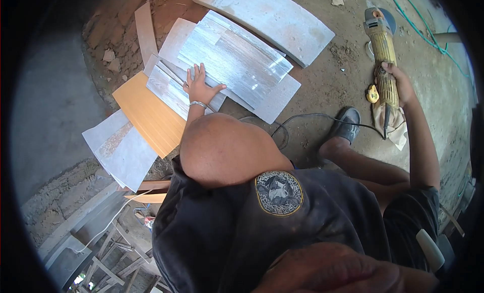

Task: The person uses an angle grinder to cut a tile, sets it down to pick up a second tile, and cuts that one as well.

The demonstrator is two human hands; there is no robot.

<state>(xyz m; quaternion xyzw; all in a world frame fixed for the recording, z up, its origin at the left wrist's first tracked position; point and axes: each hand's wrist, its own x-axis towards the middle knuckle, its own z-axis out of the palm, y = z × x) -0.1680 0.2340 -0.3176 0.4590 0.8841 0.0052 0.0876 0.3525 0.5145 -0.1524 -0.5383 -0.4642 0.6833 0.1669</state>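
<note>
My left hand [203,89] lies with its fingers spread on the stack of grey wood-pattern tiles [234,56]. Close to those fingers, a thin metal strip [171,71] crosses a smaller grey tile piece [164,89]. My right hand [401,84] is wrapped round the body of a worn yellow angle grinder [385,53], at the right on the ground. The grinder's disc [387,20] points away from me. Beside the grip sits a small yellow tape measure [372,94]. A pale cloth [396,126] lies under the grinder's rear end.
Behind the tiles lies a long concrete slab [267,21]. An orange-brown panel [151,114] and pale sheets [121,149] fan out at the left. A black cord [322,115] runs over the floor near my sandal [347,122]. A green hose [421,23] curves at the upper right.
</note>
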